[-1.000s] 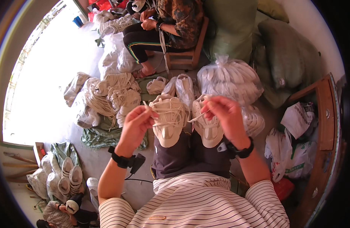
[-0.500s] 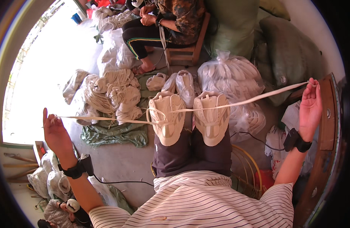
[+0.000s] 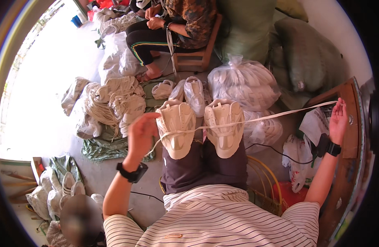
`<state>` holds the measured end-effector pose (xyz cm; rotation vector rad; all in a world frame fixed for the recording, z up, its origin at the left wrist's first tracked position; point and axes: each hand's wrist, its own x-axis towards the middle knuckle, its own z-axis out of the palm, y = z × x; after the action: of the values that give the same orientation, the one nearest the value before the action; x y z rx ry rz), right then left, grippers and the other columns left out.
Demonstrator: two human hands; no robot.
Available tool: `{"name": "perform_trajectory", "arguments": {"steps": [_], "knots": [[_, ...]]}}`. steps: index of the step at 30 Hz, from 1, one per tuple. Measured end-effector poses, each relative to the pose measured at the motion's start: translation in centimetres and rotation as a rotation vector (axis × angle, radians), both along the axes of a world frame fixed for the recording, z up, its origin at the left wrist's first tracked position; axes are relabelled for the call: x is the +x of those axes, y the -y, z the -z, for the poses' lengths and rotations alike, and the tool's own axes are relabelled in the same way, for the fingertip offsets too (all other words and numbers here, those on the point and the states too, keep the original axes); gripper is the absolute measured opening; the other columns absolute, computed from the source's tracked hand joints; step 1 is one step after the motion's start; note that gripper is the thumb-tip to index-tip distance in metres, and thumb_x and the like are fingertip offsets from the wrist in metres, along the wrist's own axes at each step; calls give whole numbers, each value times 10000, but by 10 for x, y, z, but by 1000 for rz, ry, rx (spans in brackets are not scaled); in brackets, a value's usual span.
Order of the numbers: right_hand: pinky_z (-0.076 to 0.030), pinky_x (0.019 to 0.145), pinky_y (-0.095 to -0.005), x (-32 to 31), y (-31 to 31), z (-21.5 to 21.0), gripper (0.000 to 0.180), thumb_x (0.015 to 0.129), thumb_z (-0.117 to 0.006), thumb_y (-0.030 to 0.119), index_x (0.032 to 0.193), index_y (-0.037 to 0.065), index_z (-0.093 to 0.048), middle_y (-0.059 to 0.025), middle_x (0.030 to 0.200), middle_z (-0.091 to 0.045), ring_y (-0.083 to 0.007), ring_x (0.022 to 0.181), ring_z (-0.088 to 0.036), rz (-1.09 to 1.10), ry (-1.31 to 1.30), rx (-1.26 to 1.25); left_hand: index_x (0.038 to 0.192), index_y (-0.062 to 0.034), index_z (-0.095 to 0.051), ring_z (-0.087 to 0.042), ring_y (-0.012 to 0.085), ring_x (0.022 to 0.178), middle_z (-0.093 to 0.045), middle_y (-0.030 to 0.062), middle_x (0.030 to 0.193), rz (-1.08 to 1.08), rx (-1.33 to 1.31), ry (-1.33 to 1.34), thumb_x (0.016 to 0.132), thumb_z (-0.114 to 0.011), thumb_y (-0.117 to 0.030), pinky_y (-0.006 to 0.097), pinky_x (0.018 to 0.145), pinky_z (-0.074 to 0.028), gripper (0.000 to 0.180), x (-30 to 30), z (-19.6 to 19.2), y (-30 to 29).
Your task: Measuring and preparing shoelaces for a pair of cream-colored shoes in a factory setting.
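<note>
Two beige sneakers rest side by side on my lap, toes toward me: the left sneaker (image 3: 178, 144) and the right sneaker (image 3: 224, 144). A flat cream shoelace (image 3: 275, 117) runs across both of them, and its short end dangles past the left sneaker's outer side. Far out to the right, my right hand (image 3: 338, 119) pinches the long end of the lace and keeps it nearly straight. My left hand (image 3: 141, 133), slightly blurred, is at the left sneaker's outer side with fingers apart; its fingertips are near the upper, and whether they touch cannot be made out.
Ahead lies a heap of shoes and laces (image 3: 115, 99) on green sheeting. Bagged shoes (image 3: 243, 82) stand beyond my knees. Another person (image 3: 189, 24) sits on a wooden chair (image 3: 206, 53). A wooden table (image 3: 350, 136) borders my right side; a cable (image 3: 275, 153) hangs near my right wrist.
My left hand has let go of its lace end and moved inward to the left sneaker. That end now hangs loose. My right hand still holds the other end, slightly lower.
</note>
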<state>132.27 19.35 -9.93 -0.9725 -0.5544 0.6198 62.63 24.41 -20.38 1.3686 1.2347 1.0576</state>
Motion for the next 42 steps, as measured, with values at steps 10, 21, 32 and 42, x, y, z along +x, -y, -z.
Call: {"name": "perform_trajectory", "arguments": {"steps": [10,21,32,42], "knots": [[-512,935,-245,88,-3,13,278,1025,-551,158,1248,-7,-563,-107,1333,-608,-124,1032,-619,63,-36,-85,1061,-71,-730,-660,247,644,-683,133,737,346,65,-573,935,-607,-170,333,651,-520,202,50,49,-15],[-495,653,-184,179,-18,39,241,974,-598,110,1205,45,-589,-82,1157,-698,-49,713,-591,130,53,-248,975,-80,-734,-671,285,669,-683,125,735,409,-14,-539,906,-662,-236,364,625,-510,185,84,61,-35],[-413,509,-209,190,-16,17,109,922,-654,135,1006,68,-636,-115,986,-737,-71,556,-518,454,-28,-351,927,0,-729,-678,153,675,-697,101,721,385,-96,-540,885,-671,-175,297,644,-514,189,151,35,-33],[-407,496,-195,189,-3,9,147,910,-666,156,1011,53,-637,-133,939,-735,-72,542,-497,463,18,-318,926,1,-727,-608,93,629,-667,64,687,374,-145,-495,885,-689,-175,272,613,-487,185,151,23,-22]]}}
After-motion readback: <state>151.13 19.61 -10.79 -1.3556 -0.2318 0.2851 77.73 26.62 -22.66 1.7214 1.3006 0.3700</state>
